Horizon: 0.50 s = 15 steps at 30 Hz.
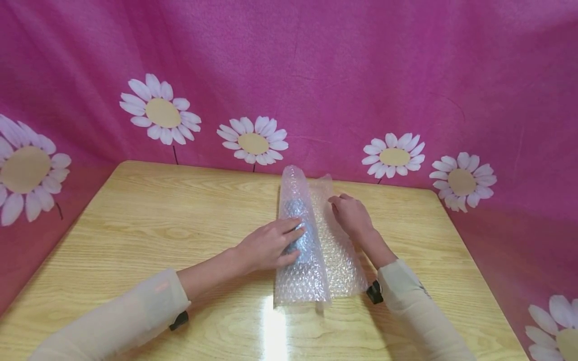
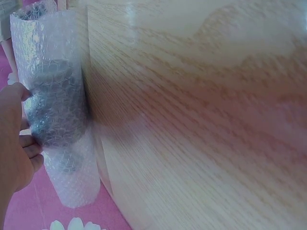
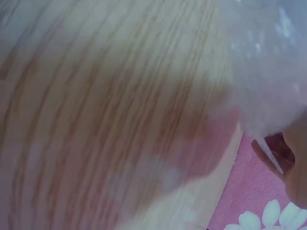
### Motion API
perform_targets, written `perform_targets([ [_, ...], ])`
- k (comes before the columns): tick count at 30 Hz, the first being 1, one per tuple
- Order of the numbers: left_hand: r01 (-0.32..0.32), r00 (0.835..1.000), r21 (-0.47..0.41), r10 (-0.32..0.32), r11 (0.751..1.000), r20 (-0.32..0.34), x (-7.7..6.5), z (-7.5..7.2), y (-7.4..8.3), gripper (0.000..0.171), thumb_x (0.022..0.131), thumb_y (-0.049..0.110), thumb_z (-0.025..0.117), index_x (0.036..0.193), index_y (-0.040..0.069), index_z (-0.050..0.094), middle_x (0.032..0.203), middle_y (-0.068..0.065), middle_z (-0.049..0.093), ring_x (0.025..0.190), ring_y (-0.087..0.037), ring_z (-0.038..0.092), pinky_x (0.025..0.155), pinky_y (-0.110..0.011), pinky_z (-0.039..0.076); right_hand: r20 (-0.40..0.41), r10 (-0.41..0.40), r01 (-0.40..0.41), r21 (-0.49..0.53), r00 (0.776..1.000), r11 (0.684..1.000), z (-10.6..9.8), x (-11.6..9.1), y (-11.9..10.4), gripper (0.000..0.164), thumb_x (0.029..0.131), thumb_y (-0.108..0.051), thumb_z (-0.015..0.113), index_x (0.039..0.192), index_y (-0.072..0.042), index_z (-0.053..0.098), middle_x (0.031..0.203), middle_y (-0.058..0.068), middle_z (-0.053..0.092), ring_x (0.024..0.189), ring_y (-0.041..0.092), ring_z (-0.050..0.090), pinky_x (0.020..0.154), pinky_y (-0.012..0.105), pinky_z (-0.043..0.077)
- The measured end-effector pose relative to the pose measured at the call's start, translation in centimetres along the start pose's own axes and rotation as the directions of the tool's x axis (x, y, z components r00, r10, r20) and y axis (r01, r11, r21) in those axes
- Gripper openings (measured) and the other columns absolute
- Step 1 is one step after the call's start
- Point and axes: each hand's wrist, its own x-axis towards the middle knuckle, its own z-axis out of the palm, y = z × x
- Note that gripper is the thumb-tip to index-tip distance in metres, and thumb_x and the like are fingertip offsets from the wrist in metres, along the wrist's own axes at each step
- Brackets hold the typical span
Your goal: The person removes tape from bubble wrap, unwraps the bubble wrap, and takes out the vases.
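Observation:
A roll of clear bubble wrap [image 1: 298,281] lies lengthwise on the table, wound around a bluish object [image 1: 295,208]. In the left wrist view the wrapped object [image 2: 57,105] looks dark and roughly cylindrical; its kind is blurred by the bubbles. My left hand [image 1: 271,243] rests on the roll from the left, fingers relaxed over the wrapped part. To the right a loose flap of bubble wrap [image 1: 338,260] spreads out from under the roll. At the flap's far right edge, my right hand [image 1: 352,215] pinches the film between thumb and finger, also seen close up in the right wrist view.
The wood-grain table [image 1: 180,200] reaches back to a pink cloth [image 1: 316,75] printed with white daisies, which also hangs at both sides. Dark wrist bands [image 1: 375,292] show beneath both sleeves. Light glares off the table's near part.

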Motion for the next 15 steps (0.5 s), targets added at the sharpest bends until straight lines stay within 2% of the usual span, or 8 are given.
perform_targets([
  [7, -0.007, 1.0, -0.002, 0.007, 1.0, -0.008, 0.01, 0.03, -0.01, 0.051, 0.093, 0.032, 0.067, 0.13, -0.003, 0.063, 0.136, -0.023, 0.057, 0.128, -0.033, 0.053, 0.108, -0.041, 0.042, 0.064, 0.065, -0.066, 0.01, 0.996, 0.998, 0.18, -0.36, 0.36, 0.021, 0.093, 0.001, 0.062, 0.112, 0.002, 0.071, 0.099, 0.02, 0.07, 0.082, 0.038, 0.068, 0.073, 0.047, 0.058],
  [15, -0.004, 1.0, -0.01, 0.004, 1.0, -0.014, -0.03, 0.0, 0.05, 0.051, 0.093, 0.031, 0.067, 0.13, -0.003, 0.063, 0.136, -0.024, 0.056, 0.128, -0.033, 0.053, 0.107, -0.04, 0.042, 0.094, 0.092, -0.096, 0.039, 0.991, 0.995, 0.61, -0.86, 0.88, 0.024, 0.093, 0.0, 0.062, 0.116, 0.002, 0.068, 0.102, 0.02, 0.07, 0.079, 0.035, 0.067, 0.07, 0.045, 0.057],
])
